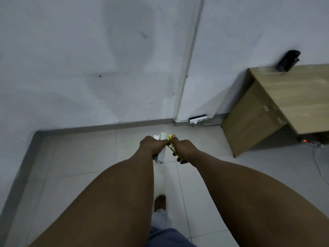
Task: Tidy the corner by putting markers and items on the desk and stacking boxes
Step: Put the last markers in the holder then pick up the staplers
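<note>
Standing over the tiled floor (85,157) in a wall corner, the person holds both arms out ahead. The left hand (150,146) has its fingers curled round white marker-like items (161,152), whose ends stick out past the knuckles above and below the fist. The right hand (181,148) grips a yellow marker (173,150) lengthwise, thumb pressed along its top end and fingers wrapped underneath near its lower end. The two hands touch at the thumbs. To the right, well apart from the hands, stands the wooden counter (293,97), with a black object (287,60) at its back edge by the wall.
</note>
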